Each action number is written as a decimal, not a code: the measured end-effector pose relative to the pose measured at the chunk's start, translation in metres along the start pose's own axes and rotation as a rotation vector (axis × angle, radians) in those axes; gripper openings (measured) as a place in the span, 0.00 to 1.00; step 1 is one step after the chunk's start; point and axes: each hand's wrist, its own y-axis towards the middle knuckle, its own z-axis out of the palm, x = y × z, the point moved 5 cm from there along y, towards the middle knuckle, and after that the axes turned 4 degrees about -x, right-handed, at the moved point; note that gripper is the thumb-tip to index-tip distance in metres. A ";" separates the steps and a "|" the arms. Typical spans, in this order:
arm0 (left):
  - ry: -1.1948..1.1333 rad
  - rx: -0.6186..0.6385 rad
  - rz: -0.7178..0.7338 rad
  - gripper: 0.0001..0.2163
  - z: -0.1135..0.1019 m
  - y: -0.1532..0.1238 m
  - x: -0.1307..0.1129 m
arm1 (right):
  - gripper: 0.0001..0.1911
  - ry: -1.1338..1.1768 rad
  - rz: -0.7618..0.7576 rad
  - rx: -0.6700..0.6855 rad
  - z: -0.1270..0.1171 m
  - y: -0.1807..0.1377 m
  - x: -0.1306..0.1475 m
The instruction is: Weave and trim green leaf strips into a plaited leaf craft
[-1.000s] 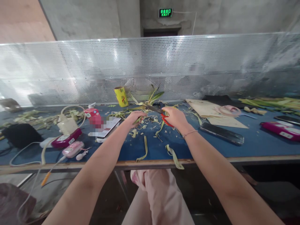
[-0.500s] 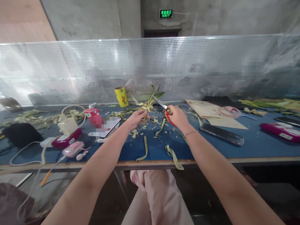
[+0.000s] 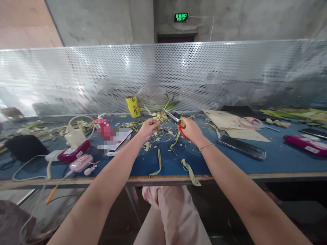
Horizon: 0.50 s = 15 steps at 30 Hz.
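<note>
Pinched in the fingers of my left hand (image 3: 149, 129) is a piece of pale, knotted leaf strips (image 3: 162, 117), with longer green blades sticking up from its far side. My right hand (image 3: 191, 130) grips a pair of scissors (image 3: 173, 117) by the red and yellow handles. The scissor tips point left and reach the upper part of the leaf piece; whether they touch it I cannot tell. Small leaf clippings (image 3: 146, 146) lie scattered under both hands. Two longer dry leaf strips (image 3: 159, 162) rest closer to me at the table's front.
A yellow roll (image 3: 133, 106) stands behind the left hand. Left lie a phone (image 3: 122, 139), a pink bottle (image 3: 103, 126) and cables. Right are brown paper (image 3: 230, 124), a dark phone (image 3: 242, 147) and a magenta case (image 3: 306, 144). A perforated metal screen (image 3: 76, 78) backs the blue table.
The scissors have moved slightly left and down, their tips now closer in at the leaf piece. My left hand has barely moved. The whole view has shifted down a little.
</note>
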 end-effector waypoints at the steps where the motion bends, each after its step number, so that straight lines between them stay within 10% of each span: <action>1: 0.005 -0.006 0.014 0.16 0.000 0.000 -0.001 | 0.17 0.004 0.002 -0.004 0.000 0.000 0.000; 15: -0.010 0.040 0.080 0.17 0.006 -0.003 -0.006 | 0.18 0.006 -0.015 -0.009 -0.007 -0.003 0.013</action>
